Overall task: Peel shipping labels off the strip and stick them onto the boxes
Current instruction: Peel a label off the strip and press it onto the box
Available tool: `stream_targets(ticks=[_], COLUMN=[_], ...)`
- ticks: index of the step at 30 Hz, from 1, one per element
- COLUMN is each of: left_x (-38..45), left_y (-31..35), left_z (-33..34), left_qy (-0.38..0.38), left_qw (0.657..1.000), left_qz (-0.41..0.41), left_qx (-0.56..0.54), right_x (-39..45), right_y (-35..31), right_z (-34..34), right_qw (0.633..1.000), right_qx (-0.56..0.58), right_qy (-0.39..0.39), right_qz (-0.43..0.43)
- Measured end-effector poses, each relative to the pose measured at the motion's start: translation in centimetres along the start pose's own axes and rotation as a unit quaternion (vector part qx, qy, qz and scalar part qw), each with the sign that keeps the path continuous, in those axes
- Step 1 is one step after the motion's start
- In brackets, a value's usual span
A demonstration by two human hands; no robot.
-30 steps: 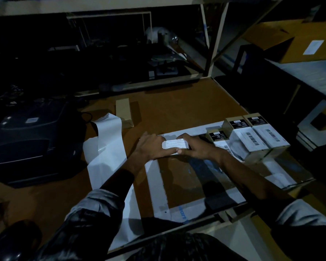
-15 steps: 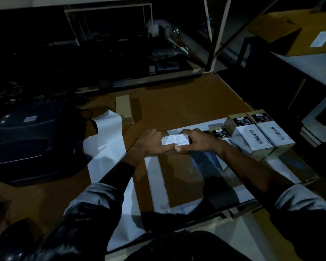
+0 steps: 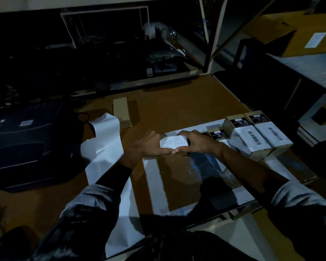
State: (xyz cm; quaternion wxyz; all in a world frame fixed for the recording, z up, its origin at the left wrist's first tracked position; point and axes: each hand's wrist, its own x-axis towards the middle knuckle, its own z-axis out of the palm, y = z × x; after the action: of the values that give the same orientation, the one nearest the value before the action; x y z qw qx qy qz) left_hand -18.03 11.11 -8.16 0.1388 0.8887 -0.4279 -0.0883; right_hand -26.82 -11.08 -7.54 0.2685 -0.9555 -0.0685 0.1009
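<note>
A single wide-angle camera on the person's head looks forward and steeply down, close over the brown worktable (image 3: 177, 102), with both forearms reaching in from the bottom edge and dark shelving (image 3: 105, 44) filling the far background.

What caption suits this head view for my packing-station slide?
Both hands, left hand and right hand, press a shipping label onto a small box, beside three labelled boxes.

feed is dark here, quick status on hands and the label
Left hand and right hand both grip the small box, label on top. Three labelled boxes to the right. Nothing in the way.
</note>
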Motion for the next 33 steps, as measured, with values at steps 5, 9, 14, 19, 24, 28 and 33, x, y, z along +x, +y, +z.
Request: stream_targets(ticks=[5, 9, 14, 19, 24, 28, 33], left_x=[0.1, -0.6, -2.2, -5.0, -7.1, -7.2, -7.0], left_y=[0.0, 0.1, 0.4, 0.0, 0.9, 1.2, 2.3], left_z=[-0.2, -0.3, -0.4, 0.7, 1.5, 2.2, 1.7], left_qy=[-0.018, -0.033, -0.044, -0.022, 0.014, 0.018, 0.128], left_qw=[1.0, 0.999, 0.998, 0.995, 0.986, 0.986, 0.984], left_qz=[0.006, -0.007, -0.005, 0.012, -0.008, -0.029, -0.071], left_qx=[-0.004, -0.023, -0.048, -0.093, -0.167, -0.163, -0.103], right_x=[-0.3, -0.8, -1.9, -3.6, -5.3, -7.1, -6.6], right_y=[-0.3, -0.6, -0.4, -0.3, -0.6, -4.3, -8.8], right_z=[-0.2, -0.2, 0.1, 1.1, 1.9, 5.4, 11.2], right_qw=[1.0, 0.999, 0.997, 0.996, 0.996, 0.99, 0.956], right_qx=[0.004, 0.022, 0.063, 0.071, 0.051, -0.056, -0.158], right_qy=[-0.008, -0.017, -0.03, -0.055, -0.072, 0.104, 0.196], right_qz=[0.014, 0.017, 0.023, 0.017, -0.007, 0.073, 0.148])
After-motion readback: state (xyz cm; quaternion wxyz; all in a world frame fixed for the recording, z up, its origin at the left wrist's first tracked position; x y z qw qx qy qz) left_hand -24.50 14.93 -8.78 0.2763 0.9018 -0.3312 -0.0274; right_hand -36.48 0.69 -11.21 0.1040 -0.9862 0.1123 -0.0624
